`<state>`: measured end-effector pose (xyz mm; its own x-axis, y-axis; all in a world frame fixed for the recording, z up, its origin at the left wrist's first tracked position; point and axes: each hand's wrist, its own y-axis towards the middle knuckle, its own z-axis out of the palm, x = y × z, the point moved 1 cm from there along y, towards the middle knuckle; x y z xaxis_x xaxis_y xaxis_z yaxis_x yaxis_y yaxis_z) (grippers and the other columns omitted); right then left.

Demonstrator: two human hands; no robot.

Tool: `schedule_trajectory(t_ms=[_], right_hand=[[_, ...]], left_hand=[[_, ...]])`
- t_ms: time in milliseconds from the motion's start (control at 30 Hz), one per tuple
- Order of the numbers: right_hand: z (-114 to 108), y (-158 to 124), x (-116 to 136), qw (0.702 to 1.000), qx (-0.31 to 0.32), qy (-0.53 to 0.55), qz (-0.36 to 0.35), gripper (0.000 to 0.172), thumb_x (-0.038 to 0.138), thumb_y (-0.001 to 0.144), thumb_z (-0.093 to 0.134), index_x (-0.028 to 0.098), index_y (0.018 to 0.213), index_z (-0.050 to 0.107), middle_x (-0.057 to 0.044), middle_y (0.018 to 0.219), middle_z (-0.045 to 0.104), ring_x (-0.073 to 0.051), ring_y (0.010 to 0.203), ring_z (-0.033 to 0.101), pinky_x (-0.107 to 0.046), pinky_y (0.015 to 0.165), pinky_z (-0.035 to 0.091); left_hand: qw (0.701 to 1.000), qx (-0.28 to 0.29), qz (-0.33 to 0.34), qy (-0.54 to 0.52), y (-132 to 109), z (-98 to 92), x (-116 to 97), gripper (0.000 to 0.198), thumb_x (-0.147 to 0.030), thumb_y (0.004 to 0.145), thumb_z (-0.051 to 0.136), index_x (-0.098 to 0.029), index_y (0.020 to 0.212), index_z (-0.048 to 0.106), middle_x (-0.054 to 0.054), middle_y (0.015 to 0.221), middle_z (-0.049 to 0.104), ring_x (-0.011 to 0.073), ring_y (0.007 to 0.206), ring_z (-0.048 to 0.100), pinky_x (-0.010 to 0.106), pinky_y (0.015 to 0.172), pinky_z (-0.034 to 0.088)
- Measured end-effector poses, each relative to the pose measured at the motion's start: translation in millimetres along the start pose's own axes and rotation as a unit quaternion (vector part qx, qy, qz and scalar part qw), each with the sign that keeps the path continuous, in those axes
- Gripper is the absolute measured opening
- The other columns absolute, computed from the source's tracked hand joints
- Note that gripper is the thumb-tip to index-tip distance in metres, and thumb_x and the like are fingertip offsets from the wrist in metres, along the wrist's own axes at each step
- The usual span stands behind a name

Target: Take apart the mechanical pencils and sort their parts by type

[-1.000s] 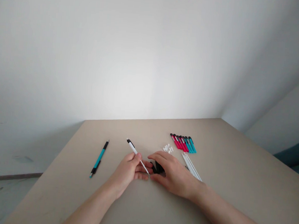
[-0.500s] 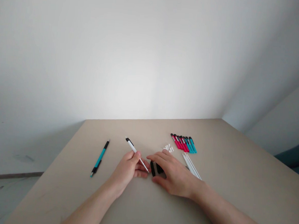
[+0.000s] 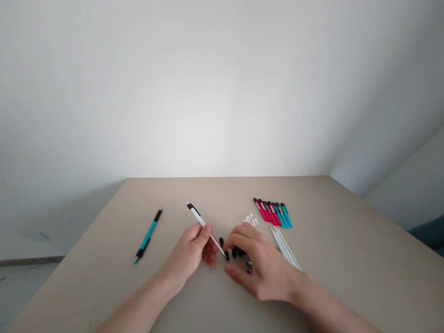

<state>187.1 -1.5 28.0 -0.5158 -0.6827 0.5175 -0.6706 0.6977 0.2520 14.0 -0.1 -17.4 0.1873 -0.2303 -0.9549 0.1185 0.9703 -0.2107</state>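
A white pen with a black clip (image 3: 197, 215) is pinched in my left hand (image 3: 194, 243), its thin white tip slanting down to the right. Beside that tip lies a black piece (image 3: 222, 243) on the table. My right hand (image 3: 259, 260) hovers over several black parts (image 3: 239, 251), thumb and fingers apart, with nothing visibly between them. Under its palm a small metallic piece (image 3: 249, 266) shows. Part of the black group is hidden by my right fingers.
A teal and black pen (image 3: 150, 235) lies on the left of the table (image 3: 197, 307). Small white pieces (image 3: 251, 219), thin white rods (image 3: 285, 248) and a row of pink barrels (image 3: 267, 212) and teal barrels (image 3: 285, 215) are at the right. A wall stands behind.
My right thumb and fingers have spread wider and shifted slightly, uncovering the metallic piece. The black piece near the pen tip now lies at a different slant. My left fingers have curled in behind the pen.
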Motion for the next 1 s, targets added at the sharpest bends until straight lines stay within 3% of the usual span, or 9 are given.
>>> schedule_trajectory(t_ms=[67,267,700,800,1000], right_hand=[[4,1,1,1.000,0.001,0.021,0.007,0.009,0.026,0.080,0.060,0.017,0.081,0.058,-0.003,0.077,0.058,-0.016,0.075,0.051,-0.028,0.070,0.039],[9,0,-1,0.998,-0.039,0.041,0.023,0.024,0.023,0.091,0.046,0.016,0.071,0.059,-0.002,0.066,0.057,-0.012,0.065,0.049,-0.024,0.062,0.034],[-5,-1,-11,0.997,-0.077,0.013,0.016,0.027,0.016,0.084,0.048,0.016,0.058,0.051,-0.001,0.056,0.052,-0.013,0.060,0.046,-0.026,0.060,0.031],[-7,-2,-14,0.997,-0.072,0.011,0.011,0.026,0.014,0.083,0.048,0.016,0.057,0.050,-0.001,0.056,0.051,-0.013,0.060,0.045,-0.027,0.060,0.031],[-8,-1,-15,0.999,-0.051,-0.007,0.004,0.024,0.015,0.082,0.048,0.016,0.059,0.051,-0.002,0.057,0.053,-0.014,0.061,0.046,-0.027,0.060,0.032]], left_hand=[[1.000,0.014,0.021,0.014,-1,0.4,0,0.037,-0.050,0.082,0.054,-0.015,0.069,0.052,-0.001,0.056,0.056,0.0106,0.048,0.052,0.023,0.047,0.044],[0.999,0.032,0.028,-0.022,-3,3.7,-2,0.037,-0.051,0.081,0.056,-0.015,0.074,0.052,0.002,0.063,0.061,0.0142,0.055,0.058,0.028,0.053,0.048],[0.982,-0.119,0.129,-0.066,1,-4.0,-11,0.034,-0.046,0.079,0.061,-0.015,0.070,0.053,-0.002,0.060,0.057,0.0103,0.050,0.055,0.024,0.050,0.046],[0.978,-0.144,0.126,-0.088,2,-7.5,-14,0.032,-0.045,0.077,0.064,-0.014,0.072,0.055,-0.001,0.064,0.059,0.0103,0.052,0.055,0.025,0.050,0.047],[0.987,-0.097,0.096,-0.083,-1,-4.3,-17,0.027,-0.035,0.072,0.071,-0.010,0.078,0.063,0.002,0.067,0.063,0.0119,0.058,0.059,0.026,0.057,0.051]])
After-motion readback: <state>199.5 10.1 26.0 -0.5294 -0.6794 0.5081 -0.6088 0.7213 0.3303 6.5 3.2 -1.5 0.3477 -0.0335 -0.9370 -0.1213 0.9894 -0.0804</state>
